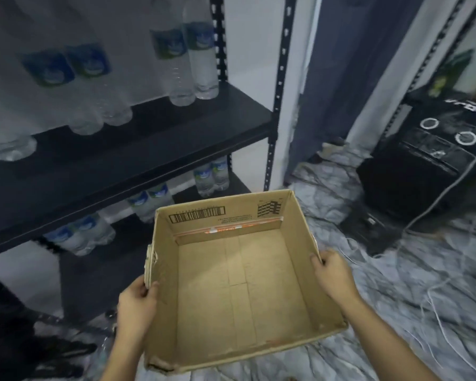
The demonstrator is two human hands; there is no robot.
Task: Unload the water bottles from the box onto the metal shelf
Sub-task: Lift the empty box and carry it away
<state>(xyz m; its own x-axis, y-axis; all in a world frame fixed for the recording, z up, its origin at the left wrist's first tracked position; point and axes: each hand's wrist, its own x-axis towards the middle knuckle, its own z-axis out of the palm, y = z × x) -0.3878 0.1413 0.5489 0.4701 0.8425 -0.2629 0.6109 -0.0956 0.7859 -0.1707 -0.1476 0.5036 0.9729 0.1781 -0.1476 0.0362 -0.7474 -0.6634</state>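
Plainly, the left hand (136,306) is seen gripping the left wall of the cardboard box (226,215), with the thumb hooked over the rim. The right hand (333,276) is clamped on the right wall, its fingertips curled over that rim. The box is thus held between both hands in front of the body, open side up and slightly tilted. Its bare inner floor is shown in full, and a barcode is printed on the far wall.

Beyond the box's far-left corner, the metal shelf (149,149) is found, its dark board running from the left edge up to a perforated upright post (282,64). Water bottles (201,56) are stood upright along the back of that board, in pairs as far as the blur allows. A broad strip of bare board is left between them and the front edge. More bottles (212,177) are ranged on the tier below, just behind the box's far rim in this view.

To the right, the floor is covered by a crumpled pale sheet (396,270), across which white cables (437,298) are trailed. A black speaker (423,158) is set well apart from the box, beside a second upright.
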